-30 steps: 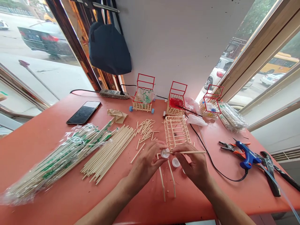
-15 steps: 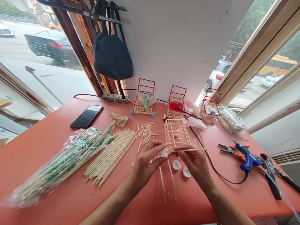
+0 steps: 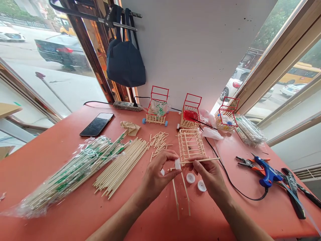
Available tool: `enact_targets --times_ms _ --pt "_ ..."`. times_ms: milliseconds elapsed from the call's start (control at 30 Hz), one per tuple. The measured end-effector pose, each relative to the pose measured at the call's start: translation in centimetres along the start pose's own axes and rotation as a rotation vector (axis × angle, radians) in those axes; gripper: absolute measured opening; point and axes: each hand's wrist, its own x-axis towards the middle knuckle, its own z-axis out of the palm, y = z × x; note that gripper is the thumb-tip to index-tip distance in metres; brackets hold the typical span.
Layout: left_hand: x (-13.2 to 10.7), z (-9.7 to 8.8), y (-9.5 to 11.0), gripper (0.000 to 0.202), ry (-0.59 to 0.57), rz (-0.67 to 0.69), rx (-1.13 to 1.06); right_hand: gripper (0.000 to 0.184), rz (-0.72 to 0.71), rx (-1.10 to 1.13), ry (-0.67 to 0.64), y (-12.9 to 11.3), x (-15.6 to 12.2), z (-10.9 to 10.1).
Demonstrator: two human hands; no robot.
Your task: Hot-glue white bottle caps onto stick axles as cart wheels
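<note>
A white plastic bottle cap is pinched between the thumb and fingers of my left hand. My right hand grips a thin wooden stick, its left end at the cap; whether it goes through the cap I cannot tell. Just beyond my hands stands a small stick-built frame. Two more white caps, a nearer one and another, lie between my hands on the red table. Part of a further white cap shows by my left palm. Two bent sticks lie below.
Left are loose sticks, bagged sticks, short cut pieces and a phone. At the back stand three little carts with red handles, one on blue wheels. A blue glue gun and pliers lie right, its cord curving near my right hand.
The cap in my left hand has turned so its side shows more, with the stick's end still against it. The whole view has shifted slightly; the things on the table stay put.
</note>
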Motion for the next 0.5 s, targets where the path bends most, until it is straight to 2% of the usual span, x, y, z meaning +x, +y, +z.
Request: enact_targets --times_ms 367,500 --pt "0.22 -0.19 -0.18 0.022 -0.002 0.002 -0.017 0.034 0.040 0.026 -0.065 -0.48 -0.27 -0.24" --pt "0.23 -0.29 -0.08 0.022 -0.019 0.008 0.002 0.029 0.056 0.085 -0.062 -0.23 -0.22 -0.28"
